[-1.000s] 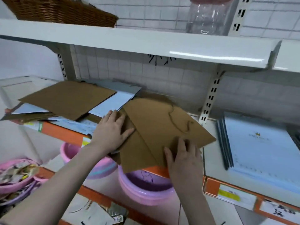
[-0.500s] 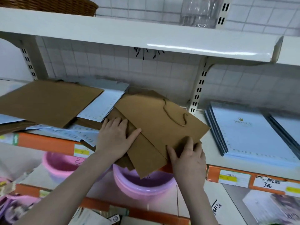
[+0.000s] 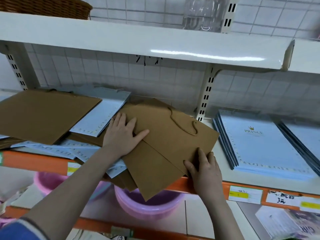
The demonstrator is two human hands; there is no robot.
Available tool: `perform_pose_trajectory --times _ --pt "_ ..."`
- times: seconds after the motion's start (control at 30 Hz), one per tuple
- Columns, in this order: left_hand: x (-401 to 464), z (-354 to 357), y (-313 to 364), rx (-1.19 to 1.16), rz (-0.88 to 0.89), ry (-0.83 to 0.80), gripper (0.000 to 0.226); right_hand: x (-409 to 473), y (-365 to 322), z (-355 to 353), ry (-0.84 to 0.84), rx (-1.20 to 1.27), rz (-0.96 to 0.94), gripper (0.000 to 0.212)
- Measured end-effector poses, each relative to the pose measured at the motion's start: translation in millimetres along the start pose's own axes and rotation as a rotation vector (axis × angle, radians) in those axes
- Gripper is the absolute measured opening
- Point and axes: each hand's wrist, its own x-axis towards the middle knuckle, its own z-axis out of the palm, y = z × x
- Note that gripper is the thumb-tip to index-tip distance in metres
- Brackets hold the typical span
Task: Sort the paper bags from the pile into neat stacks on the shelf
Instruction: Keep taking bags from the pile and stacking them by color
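A loose pile of flat paper bags covers the left of the white shelf (image 3: pixel 220 172): a big brown bag (image 3: pixel 43 116), light-blue bags (image 3: pixel 102 118), more underneath. In the middle lies a skewed brown bag (image 3: pixel 173 135) with a cord handle, on other brown bags that overhang the shelf front. My left hand (image 3: pixel 123 134) lies flat on the left part of these brown bags. My right hand (image 3: pixel 204 168) rests on the top bag's near right edge, fingers and thumb on top. A neat stack of light-blue bags (image 3: pixel 259 144) lies to the right.
A second light-blue stack (image 3: pixel 308 135) sits at the far right. A slotted upright (image 3: pixel 206 94) stands behind the brown bags. The upper shelf (image 3: pixel 138 40) hangs close overhead with a wicker basket (image 3: pixel 46 6). Pink basins (image 3: pixel 149 203) sit on the lower shelf.
The view has swung a little to the right, and more of the light-blue stacks shows. Both hands stay on the brown bags; the top bag has shifted only slightly.
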Motion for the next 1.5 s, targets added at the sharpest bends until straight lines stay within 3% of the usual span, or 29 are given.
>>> perform_pose_trajectory --times 0.17,0.3,0.67,0.9,1.23,1.5 --pt "19 1 0 0.048 -0.062 -0.086 0.089 6 9 -4 -0.034 0.225 -0.022 0.064" --pt "25 4 11 0.083 -0.106 -0.123 0.098 8 11 -13 0.048 0.407 -0.044 0.063" --pt "30 4 30 0.180 -0.225 0.059 0.101 25 17 -26 0.200 0.493 -0.027 0.072" --pt "45 0 41 -0.017 -0.404 0.036 0.096 40 24 -45 0.273 0.487 0.012 0.072" --pt "42 -6 40 -0.448 -0.355 0.148 0.070 55 48 -60 0.182 0.316 -0.017 0.070" --pt "28 -21 56 -0.836 -0.286 0.170 0.064 74 74 -85 0.101 0.469 -0.095 0.069"
